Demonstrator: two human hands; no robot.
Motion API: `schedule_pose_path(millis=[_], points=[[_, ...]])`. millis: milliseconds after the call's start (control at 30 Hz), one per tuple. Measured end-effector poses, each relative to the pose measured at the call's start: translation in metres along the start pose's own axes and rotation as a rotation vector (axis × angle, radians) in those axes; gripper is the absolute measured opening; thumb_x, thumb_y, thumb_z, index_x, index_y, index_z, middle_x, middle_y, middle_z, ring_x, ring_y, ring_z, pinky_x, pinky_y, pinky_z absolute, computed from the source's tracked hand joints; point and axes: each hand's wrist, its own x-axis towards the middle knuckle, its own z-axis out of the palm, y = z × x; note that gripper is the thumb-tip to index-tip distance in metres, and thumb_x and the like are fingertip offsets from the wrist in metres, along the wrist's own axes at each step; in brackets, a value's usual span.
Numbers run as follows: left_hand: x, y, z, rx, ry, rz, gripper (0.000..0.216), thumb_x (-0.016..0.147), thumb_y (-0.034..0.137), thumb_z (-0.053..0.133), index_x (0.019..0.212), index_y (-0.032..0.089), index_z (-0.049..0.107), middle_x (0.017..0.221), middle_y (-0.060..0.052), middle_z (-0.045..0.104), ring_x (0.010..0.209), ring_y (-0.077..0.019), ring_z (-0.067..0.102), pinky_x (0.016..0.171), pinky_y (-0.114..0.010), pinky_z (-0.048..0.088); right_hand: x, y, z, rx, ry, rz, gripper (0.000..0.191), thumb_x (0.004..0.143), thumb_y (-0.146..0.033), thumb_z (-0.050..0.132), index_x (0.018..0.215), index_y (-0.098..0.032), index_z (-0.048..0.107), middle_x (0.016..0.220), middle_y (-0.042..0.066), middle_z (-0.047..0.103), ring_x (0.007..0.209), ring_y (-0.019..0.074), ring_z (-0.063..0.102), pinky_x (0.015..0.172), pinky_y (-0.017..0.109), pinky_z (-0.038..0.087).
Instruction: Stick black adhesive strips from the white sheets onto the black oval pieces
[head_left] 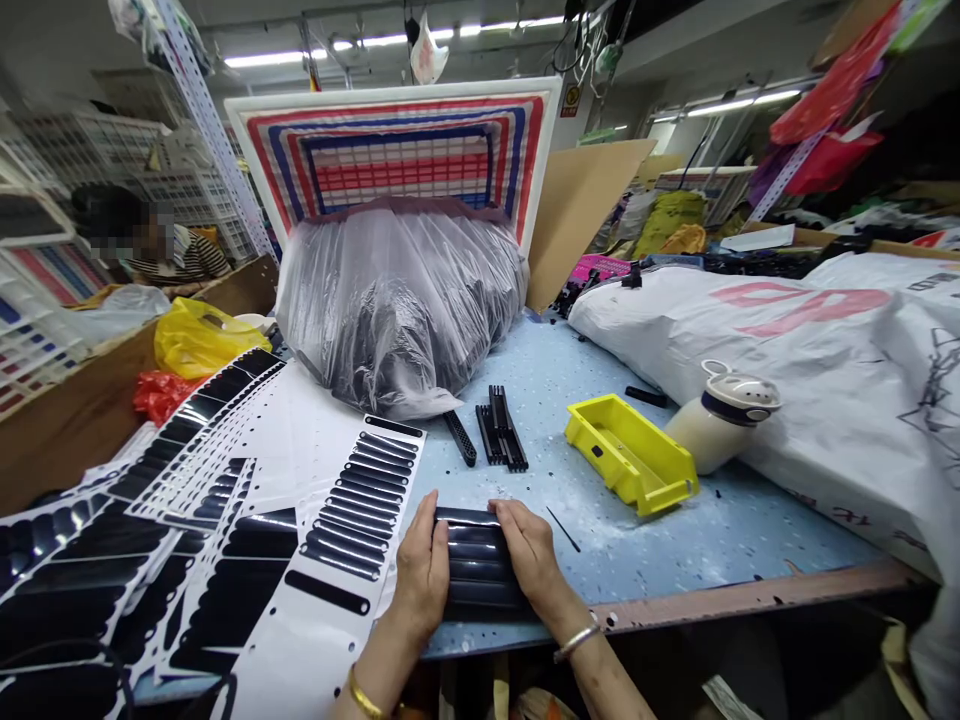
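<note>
Black glossy bars [484,568], perhaps plastic

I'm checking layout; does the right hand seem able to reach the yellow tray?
Probably yes: only a thin black strip lies between right hand and yellow tray, though that hand holds black ribbed material.

The light-blue, speckled desk [750,530] is edged in front with worn wood. Its left side is covered by white sheets [292,640] bearing black strips. A stuffed translucent bag [405,290] is set at the back, a white sack [810,370] at the right. Between them are placed slotted black pieces [500,425], a yellow bin [664,492] and a lidded bottle [709,430].
</note>
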Motion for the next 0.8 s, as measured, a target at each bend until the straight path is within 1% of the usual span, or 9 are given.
schedule_pose_path(millis=[67,133,233,333,400,467,567,700,800], points=[[0.002,0.002,-0.003,0.003,0.003,-0.002,0.046,0.096,0.034,0.040,0.133,0.013,0.059,0.140,-0.015,0.058,0.133,-0.0263,0.052,0.117,-0.045,0.034,0.003,0.000,0.002,0.004,-0.013,0.001,0.055,0.100,-0.052,0.031,0.075,-0.021,0.068,0.079,0.010,0.071,0.080,0.0235,0.066,0.076,0.035,0.053],[0.004,0.004,-0.013,-0.002,-0.049,0.009,0.047,0.095,0.036,0.043,0.134,0.013,0.059,0.140,-0.016,0.058,0.133,-0.0275,0.052,0.117,-0.046,0.034,0.003,0.001,-0.004,0.008,-0.031,0.000,0.049,0.099,-0.050,0.036,0.083,-0.020,0.071,0.086,0.010,0.073,0.083,0.0240,0.068,0.078,0.036,0.054],[0.010,0.005,-0.037,-0.013,-0.246,0.025,0.070,0.083,0.042,0.066,0.144,0.014,0.048,0.148,-0.017,0.050,0.138,-0.0313,0.045,0.117,-0.050,0.032,-0.001,0.007,-0.024,-0.028,-0.072,-0.028,0.039,0.092,-0.049,0.052,0.110,-0.020,0.070,0.106,0.012,0.073,0.099,0.0273,0.068,0.090,0.042,0.053],[0.016,0.004,-0.060,0.021,-0.476,0.058,0.118,0.050,0.037,0.092,0.152,0.018,0.035,0.156,-0.018,0.036,0.144,-0.0366,0.033,0.119,-0.054,0.025,-0.005,0.014,-0.045,-0.154,-0.187,-0.134,0.062,0.077,-0.052,0.071,0.128,-0.019,0.063,0.123,0.016,0.067,0.113,0.0329,0.063,0.098,0.049,0.050],[0.021,0.002,-0.068,0.075,-0.593,0.081,0.134,0.038,0.030,0.096,0.154,0.021,0.030,0.160,-0.019,0.027,0.146,-0.0383,0.026,0.120,-0.055,0.020,-0.005,0.017,-0.054,-0.235,-0.287,-0.201,0.078,0.068,-0.053,0.078,0.135,-0.017,0.058,0.129,0.019,0.064,0.118,0.0359,0.060,0.101,0.052,0.049],[0.024,0.000,-0.070,0.127,-0.656,0.094,0.133,0.039,0.022,0.094,0.155,0.023,0.028,0.160,-0.018,0.026,0.147,-0.0375,0.025,0.120,-0.055,0.020,-0.005,0.020,-0.060,-0.287,-0.368,-0.231,0.087,0.066,-0.055,0.080,0.140,-0.017,0.054,0.132,0.020,0.062,0.121,0.0372,0.058,0.102,0.053,0.048],[0.024,-0.003,-0.068,0.162,-0.658,0.124,0.121,0.048,0.013,0.086,0.154,0.024,0.029,0.158,-0.016,0.033,0.145,-0.0356,0.031,0.119,-0.052,0.026,-0.011,0.025,-0.065,-0.317,-0.440,-0.273,0.097,0.063,-0.063,0.079,0.145,-0.019,0.050,0.138,0.021,0.057,0.126,0.0404,0.054,0.105,0.056,0.045],[0.021,-0.005,-0.068,0.143,-0.635,0.173,0.113,0.053,0.014,0.081,0.154,0.021,0.031,0.157,-0.016,0.037,0.142,-0.0357,0.037,0.119,-0.049,0.029,-0.027,0.035,-0.072,-0.319,-0.521,-0.376,0.107,0.064,-0.064,0.079,0.152,-0.019,0.037,0.151,0.022,0.042,0.135,0.0433,0.044,0.109,0.057,0.040],[0.020,-0.008,-0.072,0.169,-0.663,0.130,0.118,0.051,0.015,0.084,0.155,0.020,0.029,0.159,-0.018,0.031,0.143,-0.0366,0.034,0.119,-0.050,0.027,-0.033,0.040,-0.074,-0.316,-0.565,-0.394,0.106,0.068,-0.056,0.080,0.154,-0.021,0.029,0.153,0.020,0.040,0.137,0.0427,0.042,0.111,0.057,0.038]])
